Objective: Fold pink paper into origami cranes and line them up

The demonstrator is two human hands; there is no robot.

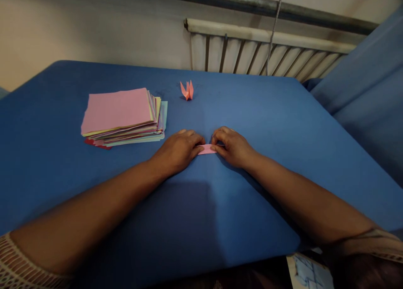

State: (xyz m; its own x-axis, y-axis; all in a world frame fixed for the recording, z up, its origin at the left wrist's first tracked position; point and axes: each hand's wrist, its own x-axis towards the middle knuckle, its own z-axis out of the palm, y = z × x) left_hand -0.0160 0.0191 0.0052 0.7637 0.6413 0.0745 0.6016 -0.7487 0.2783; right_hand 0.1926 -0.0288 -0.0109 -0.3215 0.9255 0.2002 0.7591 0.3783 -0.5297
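Observation:
A narrow folded strip of pink paper point(207, 149) lies low over the blue table, stretched between my two hands. My left hand point(182, 148) pinches its left end between thumb and fingers. At the other end, the thumb and fingers of my right hand point(231, 145) are closed on the paper. Only the middle of the strip shows; both ends are hidden under my fingers. Beyond my hands stands a small folded origami figure point(188, 91) in orange-pink paper, with pointed tips upward.
To the left sits a thick stack of coloured paper point(118, 110), pink on top, with a red sheet point(97, 144) poking out beneath. The blue table point(267, 108) reaches back towards a radiator point(245, 50) and pipe. Blue fabric point(371, 79) hangs at the right.

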